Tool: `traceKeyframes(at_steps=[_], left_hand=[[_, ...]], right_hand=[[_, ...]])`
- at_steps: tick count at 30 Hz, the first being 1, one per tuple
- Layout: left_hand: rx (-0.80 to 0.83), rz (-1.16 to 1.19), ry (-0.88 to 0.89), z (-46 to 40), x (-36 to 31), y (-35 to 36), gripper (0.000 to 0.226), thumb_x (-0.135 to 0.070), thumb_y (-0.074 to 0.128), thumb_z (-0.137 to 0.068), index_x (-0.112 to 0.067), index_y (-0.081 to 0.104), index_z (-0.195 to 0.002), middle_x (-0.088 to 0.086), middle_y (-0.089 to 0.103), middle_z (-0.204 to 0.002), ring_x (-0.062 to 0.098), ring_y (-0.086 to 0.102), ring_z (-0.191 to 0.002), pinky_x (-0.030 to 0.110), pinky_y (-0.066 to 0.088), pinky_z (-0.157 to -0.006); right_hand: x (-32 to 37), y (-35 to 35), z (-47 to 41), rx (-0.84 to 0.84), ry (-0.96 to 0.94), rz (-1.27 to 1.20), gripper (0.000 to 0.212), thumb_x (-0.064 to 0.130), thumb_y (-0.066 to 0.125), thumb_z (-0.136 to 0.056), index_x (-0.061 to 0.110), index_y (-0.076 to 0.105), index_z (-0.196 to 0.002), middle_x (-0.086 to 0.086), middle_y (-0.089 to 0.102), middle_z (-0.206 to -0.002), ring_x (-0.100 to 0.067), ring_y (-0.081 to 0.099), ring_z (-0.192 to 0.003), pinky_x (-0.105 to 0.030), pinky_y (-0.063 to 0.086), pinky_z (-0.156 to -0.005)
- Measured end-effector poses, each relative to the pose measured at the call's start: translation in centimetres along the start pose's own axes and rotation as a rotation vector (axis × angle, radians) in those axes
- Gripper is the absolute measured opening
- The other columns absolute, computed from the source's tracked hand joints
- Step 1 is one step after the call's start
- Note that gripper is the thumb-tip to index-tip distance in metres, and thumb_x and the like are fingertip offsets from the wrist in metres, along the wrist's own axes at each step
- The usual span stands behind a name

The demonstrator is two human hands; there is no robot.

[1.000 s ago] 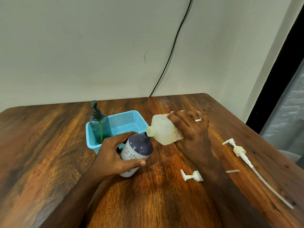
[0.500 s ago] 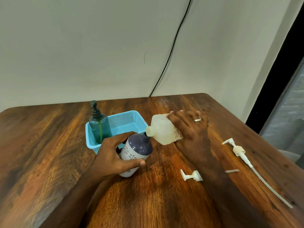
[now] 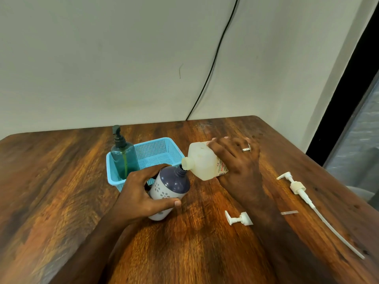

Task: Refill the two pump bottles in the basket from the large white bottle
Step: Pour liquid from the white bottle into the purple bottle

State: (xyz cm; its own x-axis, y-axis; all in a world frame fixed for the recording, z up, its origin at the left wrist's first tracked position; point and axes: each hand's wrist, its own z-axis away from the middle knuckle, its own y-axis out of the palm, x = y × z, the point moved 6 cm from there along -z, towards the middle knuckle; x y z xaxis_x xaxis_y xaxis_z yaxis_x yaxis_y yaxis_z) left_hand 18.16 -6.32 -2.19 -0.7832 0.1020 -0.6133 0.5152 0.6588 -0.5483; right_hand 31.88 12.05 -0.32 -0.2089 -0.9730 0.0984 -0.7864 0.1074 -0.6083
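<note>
Pour underway: right hand (image 3: 238, 160) gripping tipped large white bottle (image 3: 203, 160), left hand (image 3: 139, 193) gripping purple pump bottle (image 3: 170, 185); next, steady mouth alignment.

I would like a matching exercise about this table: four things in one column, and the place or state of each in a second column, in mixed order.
Things:
1. green pump bottle
2. purple and white bottle
3. large white bottle
4. long pump with tube

Places or states:
A. tilted, held by the right hand, spout at another bottle's neck
B. lying on the table, right of the arms
C. standing in the blue basket
D. pump off, gripped by the left hand

Pairs: 1-C, 2-D, 3-A, 4-B
</note>
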Motion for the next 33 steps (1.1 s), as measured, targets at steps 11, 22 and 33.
traceKeyframes(at_steps=[11,22,33], left_hand=[[-0.008,0.007,-0.013,0.03,0.03,0.03,0.069,-0.054,0.084,-0.061,-0.024,0.066,-0.12,-0.025,0.067,-0.119,-0.003,0.065,-0.107,0.008,0.051,-0.079],[0.0,0.021,0.0,-0.05,-0.24,0.0,0.066,-0.053,0.084,-0.062,-0.028,0.065,-0.12,-0.026,0.068,-0.118,-0.001,0.065,-0.109,0.009,0.05,-0.083],[0.001,-0.001,-0.007,-0.01,0.12,0.05,0.07,-0.056,0.084,-0.062,-0.024,0.066,-0.121,-0.024,0.07,-0.115,-0.001,0.065,-0.109,0.009,0.05,-0.082]], right_hand=[[-0.13,0.1,0.01,0.009,-0.003,-0.005,0.08,0.034,0.089,-0.068,0.031,0.044,-0.134,-0.003,0.059,-0.137,-0.031,0.05,-0.129,-0.06,0.025,-0.111],[-0.03,0.01,0.0,0.014,-0.009,0.004,0.081,0.033,0.09,-0.068,0.03,0.044,-0.135,-0.004,0.059,-0.137,-0.031,0.05,-0.129,-0.063,0.027,-0.11],[-0.08,0.05,0.03,0.016,-0.003,0.003,0.079,0.033,0.089,-0.069,0.03,0.045,-0.135,-0.004,0.059,-0.138,-0.031,0.05,-0.129,-0.062,0.025,-0.112]])
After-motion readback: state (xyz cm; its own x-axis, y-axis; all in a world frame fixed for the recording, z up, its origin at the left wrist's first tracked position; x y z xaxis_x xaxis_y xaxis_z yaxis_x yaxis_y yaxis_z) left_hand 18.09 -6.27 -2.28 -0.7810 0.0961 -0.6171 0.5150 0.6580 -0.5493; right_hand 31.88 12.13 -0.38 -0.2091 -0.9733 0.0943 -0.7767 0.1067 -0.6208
